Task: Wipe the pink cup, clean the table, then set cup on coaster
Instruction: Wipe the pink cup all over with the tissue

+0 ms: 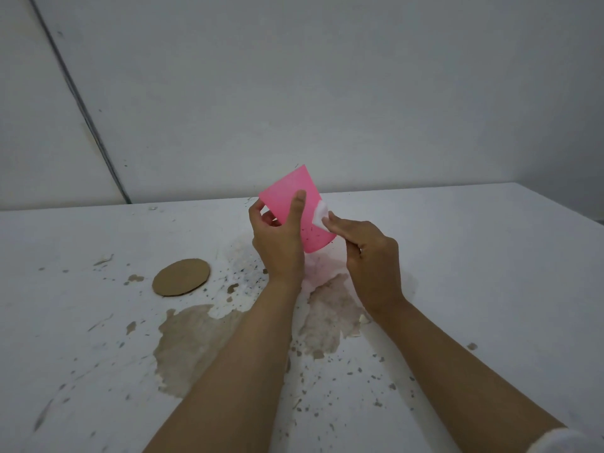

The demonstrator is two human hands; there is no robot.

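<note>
Left hand (277,240) is wrapped round the pink cup (315,228), thumb flat along the near wall and fingers curled round the far side. The cup is up off the table (490,256) and tipped over at an angle. Right hand (369,253) is pinching a small white wad (321,213), tissue or a cotton pad, can't tell which, and pressing it against the cup's right-hand wall.

Progress-wise I'd say we're mid way through step one. The lower part of the cup wall has dark specks all over it, so the wipe isn't finished.

The table hasn't been cleaned at all by the look of it. There's a big brownish spill (192,338) under the forearms, another patch below the right wrist, and dark flecks scattered everywhere.

The round brown coaster (181,277) sits off to the left of the hands, well apart from the cup, with nothing on it. So table cleaning and the final placement are both left to do.

As for what's in the cup: no idea, the mouth faces away from the camera and I only see the outside.
</note>
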